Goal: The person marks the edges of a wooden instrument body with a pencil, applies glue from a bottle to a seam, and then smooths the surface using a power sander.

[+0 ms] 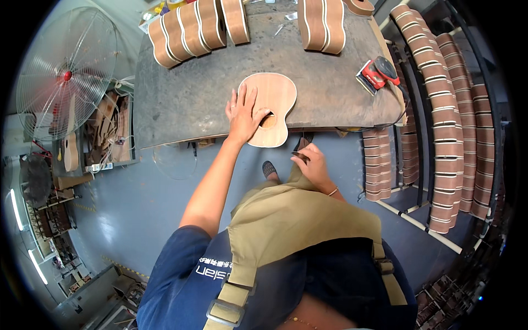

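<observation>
A small pale wooden guitar body (278, 91) with a sound hole lies at the front edge of the dark worktable (181, 99), its lower end reaching past the edge. My left hand (245, 118) rests on its left part, fingers stretched apart and flat, thumb at the rim of the hole. Below the table edge, near my lap, my right hand (313, 165) has its fingers closed on a small dark object that I cannot make out.
Curved striped wooden sides (187, 36) stand along the back. A red sander (375, 75) with a cord sits on the right. Racks of striped pieces (440, 126) line the right; a large fan (52, 71) and cluttered shelves (110, 126) are on the left.
</observation>
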Demonstrator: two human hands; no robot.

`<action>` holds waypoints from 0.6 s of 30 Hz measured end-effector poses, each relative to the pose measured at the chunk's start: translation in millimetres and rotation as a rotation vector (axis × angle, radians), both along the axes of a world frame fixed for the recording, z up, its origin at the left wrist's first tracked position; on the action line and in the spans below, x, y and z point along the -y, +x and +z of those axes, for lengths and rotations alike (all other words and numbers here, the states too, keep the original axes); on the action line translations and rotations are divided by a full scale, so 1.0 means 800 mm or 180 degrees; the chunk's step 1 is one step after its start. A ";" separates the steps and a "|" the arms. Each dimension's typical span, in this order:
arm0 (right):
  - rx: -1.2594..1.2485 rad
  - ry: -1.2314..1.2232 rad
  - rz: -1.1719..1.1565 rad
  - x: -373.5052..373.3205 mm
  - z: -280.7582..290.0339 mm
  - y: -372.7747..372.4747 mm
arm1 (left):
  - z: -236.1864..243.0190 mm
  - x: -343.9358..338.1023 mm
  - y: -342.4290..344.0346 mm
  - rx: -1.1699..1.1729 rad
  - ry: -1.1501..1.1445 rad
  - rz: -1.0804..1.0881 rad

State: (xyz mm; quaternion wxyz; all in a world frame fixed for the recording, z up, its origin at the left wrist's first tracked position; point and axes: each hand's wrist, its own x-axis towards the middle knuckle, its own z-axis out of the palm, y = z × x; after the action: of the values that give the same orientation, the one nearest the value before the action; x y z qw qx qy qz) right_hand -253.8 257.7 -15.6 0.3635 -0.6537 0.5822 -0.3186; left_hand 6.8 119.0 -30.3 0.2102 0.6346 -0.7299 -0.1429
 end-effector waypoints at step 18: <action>-0.0246 -0.1339 0.0680 0.285 0.021 -0.013 | 0.034 0.069 0.020 0.0263 0.0219 -0.1284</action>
State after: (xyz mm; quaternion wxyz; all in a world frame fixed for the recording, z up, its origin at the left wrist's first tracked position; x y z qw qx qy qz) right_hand -264.2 29.6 1.6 0.2285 -0.7847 0.4440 -0.3674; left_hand 23.0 64.1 -2.7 0.1255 0.4877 -0.8448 -0.1809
